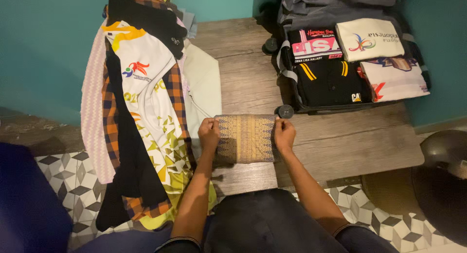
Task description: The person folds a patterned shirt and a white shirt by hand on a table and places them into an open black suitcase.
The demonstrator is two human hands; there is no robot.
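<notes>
At frame center, the left hand [209, 132] and right hand [284, 134] each pinched an end of the folded songket cloth [245, 138], seemingly soft, light; best gripped at its folded edges.

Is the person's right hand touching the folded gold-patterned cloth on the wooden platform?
Touching. The head view shows the right hand gripping the right edge of the folded patterned cloth, fingers curled over it; the left hand grips the opposite edge.

Suitcase [340, 9] lid beyond top edge
</notes>
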